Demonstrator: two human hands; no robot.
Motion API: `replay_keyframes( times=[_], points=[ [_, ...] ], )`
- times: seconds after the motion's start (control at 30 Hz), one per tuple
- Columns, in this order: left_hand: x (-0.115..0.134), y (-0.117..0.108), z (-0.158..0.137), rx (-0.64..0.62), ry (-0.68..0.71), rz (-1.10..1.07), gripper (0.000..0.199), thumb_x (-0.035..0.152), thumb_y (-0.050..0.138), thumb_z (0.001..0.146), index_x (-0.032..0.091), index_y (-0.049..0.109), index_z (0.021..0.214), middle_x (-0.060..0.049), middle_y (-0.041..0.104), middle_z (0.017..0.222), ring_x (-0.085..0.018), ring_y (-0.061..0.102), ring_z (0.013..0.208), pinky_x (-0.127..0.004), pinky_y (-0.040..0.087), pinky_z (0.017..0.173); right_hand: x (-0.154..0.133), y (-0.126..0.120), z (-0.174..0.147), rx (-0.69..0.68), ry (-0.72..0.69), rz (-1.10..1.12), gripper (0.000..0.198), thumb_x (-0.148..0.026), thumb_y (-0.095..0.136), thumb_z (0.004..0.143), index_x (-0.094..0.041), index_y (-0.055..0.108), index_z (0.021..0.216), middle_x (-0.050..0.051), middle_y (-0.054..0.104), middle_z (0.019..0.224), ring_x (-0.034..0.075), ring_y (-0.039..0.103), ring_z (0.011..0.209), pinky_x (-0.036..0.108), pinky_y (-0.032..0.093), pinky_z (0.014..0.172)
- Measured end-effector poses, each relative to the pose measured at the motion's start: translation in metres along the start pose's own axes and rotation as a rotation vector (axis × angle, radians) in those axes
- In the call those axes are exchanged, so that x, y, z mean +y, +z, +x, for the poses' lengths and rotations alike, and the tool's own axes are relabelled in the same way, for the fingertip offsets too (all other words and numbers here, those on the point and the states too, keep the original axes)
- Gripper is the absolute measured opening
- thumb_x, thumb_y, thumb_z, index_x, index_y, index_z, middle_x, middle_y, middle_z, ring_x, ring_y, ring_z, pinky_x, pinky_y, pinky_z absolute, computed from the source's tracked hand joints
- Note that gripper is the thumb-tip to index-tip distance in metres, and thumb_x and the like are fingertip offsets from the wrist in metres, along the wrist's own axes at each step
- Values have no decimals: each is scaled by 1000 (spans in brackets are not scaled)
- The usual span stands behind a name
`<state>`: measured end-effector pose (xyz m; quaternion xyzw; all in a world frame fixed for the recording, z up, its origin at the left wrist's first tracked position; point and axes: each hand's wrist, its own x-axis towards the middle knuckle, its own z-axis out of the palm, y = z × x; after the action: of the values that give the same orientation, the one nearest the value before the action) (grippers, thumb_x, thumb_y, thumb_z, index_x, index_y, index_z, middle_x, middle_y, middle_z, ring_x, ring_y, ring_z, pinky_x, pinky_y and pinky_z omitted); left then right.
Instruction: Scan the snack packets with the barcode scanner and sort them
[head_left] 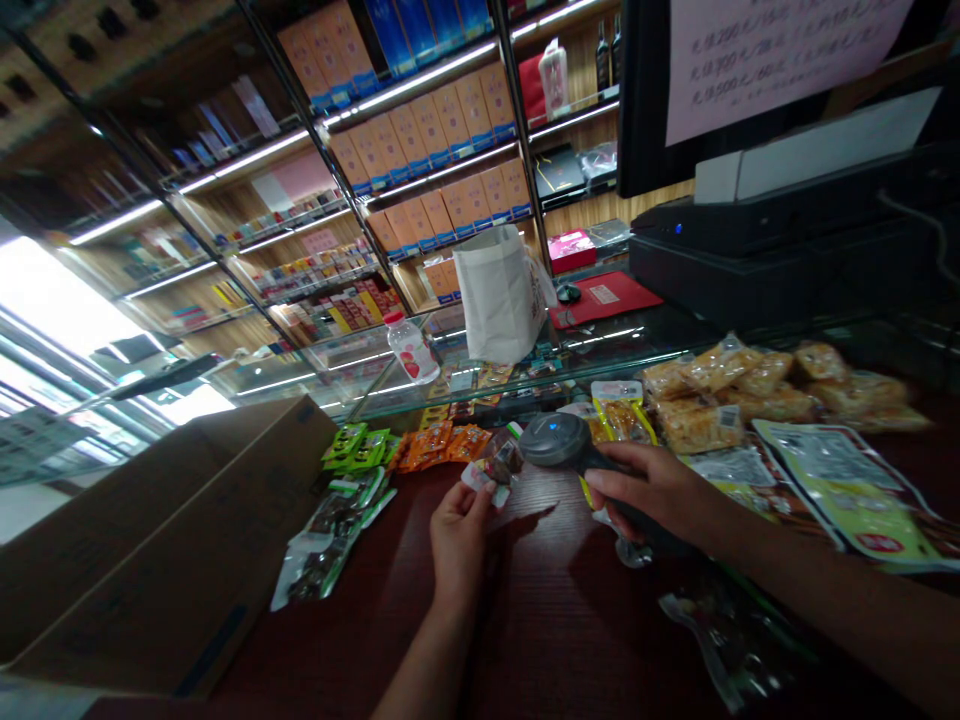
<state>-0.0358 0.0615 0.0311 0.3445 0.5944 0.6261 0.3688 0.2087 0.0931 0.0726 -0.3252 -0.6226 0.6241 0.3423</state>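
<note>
My left hand (463, 525) pinches a small clear snack packet (498, 468) with dark contents over the dark red counter. In my right hand (652, 490) is a grey barcode scanner (559, 440), its head pointing left, close to the packet; a blue light glows on top. Left of the packet lie orange snack packets (435, 445) and green snack packets (361, 447). Nearer to me on that side are larger clear bags (334, 530) with dark pieces. A yellow-edged snack bag (624, 410) lies just behind the scanner.
An open cardboard box (150, 540) stands on the left. Wrapped bread-like packs (697, 420) and a large yellow-green bag (862, 490) lie at right; another clear bag (727, 640) lies near my right forearm. Behind stand a bottle (412, 350), a white bag (499, 295) and a monitor (643, 100).
</note>
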Motion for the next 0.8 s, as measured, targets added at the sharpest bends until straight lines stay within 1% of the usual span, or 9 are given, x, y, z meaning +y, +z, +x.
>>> replay_keyframes(
  times=[0.17, 0.4, 0.53, 0.67, 0.73, 0.8],
  points=[
    [-4, -1, 2, -7, 29, 20, 44, 42, 84, 61, 13, 76, 94, -6, 77, 77, -20, 71, 70, -26, 53, 64, -1, -2, -2, -22, -18, -35, 31, -48, 60, 90, -19, 60, 79, -5, 56, 51, 10, 49, 39, 22, 38, 41],
    [-4, -1, 2, -8, 51, 27, 41, 41, 82, 65, 13, 75, 94, -7, 78, 81, -20, 71, 72, -25, 52, 65, -4, -3, -4, -56, -21, -65, 33, -50, 59, 91, -19, 59, 79, -5, 57, 49, 10, 49, 39, 22, 38, 42],
    [-4, 0, 1, -10, 54, 4, 41, 40, 84, 62, 13, 74, 91, -7, 78, 82, -19, 71, 69, -25, 52, 64, -6, -1, -6, -45, -14, -77, 34, -50, 58, 91, -19, 59, 77, -5, 56, 48, 10, 48, 39, 23, 38, 43],
    [-8, -1, 2, -1, 60, -15, 42, 39, 85, 61, 13, 74, 92, -7, 78, 83, -19, 72, 71, -25, 54, 63, -11, 0, -9, -55, -21, -51, 38, -54, 59, 89, -18, 59, 76, -5, 56, 47, 10, 48, 38, 22, 38, 42],
    [-8, -4, 2, 22, 45, -61, 37, 34, 85, 64, 13, 73, 91, -6, 77, 82, -18, 71, 69, -24, 55, 62, -15, -1, -11, -69, -11, -20, 40, -56, 60, 88, -18, 60, 75, -5, 56, 46, 10, 48, 38, 22, 38, 42],
    [-4, -10, 3, 69, 1, -147, 28, 25, 83, 69, 12, 71, 90, -5, 76, 81, -16, 71, 67, -23, 57, 63, -20, -3, -14, -60, -8, 15, 42, -58, 60, 87, -18, 61, 75, -4, 56, 45, 9, 47, 37, 22, 38, 41]
  ],
)
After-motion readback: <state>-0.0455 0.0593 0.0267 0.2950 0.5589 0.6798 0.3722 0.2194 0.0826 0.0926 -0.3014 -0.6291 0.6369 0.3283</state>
